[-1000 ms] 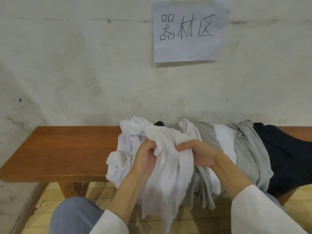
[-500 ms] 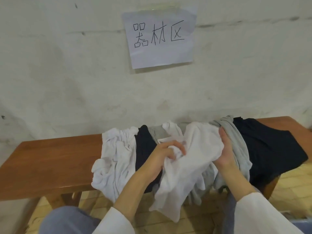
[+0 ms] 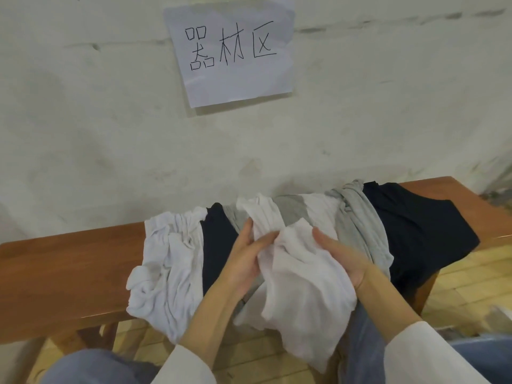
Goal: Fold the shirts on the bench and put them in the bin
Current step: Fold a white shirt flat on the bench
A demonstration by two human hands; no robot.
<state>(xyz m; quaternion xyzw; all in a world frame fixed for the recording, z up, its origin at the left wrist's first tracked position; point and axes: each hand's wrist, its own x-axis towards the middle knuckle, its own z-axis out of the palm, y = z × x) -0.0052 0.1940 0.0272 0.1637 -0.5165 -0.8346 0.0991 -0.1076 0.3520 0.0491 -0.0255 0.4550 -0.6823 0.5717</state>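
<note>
Both hands hold one white shirt (image 3: 302,286) bunched between them: the left hand (image 3: 246,261) pinches a fold between thumb and fingers, and the right hand (image 3: 340,259) cups the cloth from the right, thumb on top and fingers hidden beneath. The shirt's loose end hangs over the near edge of the bench (image 3: 69,259). Half a second ago the right hand gripped the shirt's far edge higher up, and the left hand was curled into the bunch. Now the hands sit lower and closer together, palms turned toward each other. I judge the person is feeling for a seam or collar, so folding has not begun. Farther back on the bench, from left to right, lie a crumpled second white shirt (image 3: 166,259), a navy shirt (image 3: 216,245), a grey shirt (image 3: 357,231) and a dark shirt (image 3: 415,225), all unfolded. On the far wall hangs a paper sign (image 3: 232,51). The bin is out of view, so its contents cannot be told.
</note>
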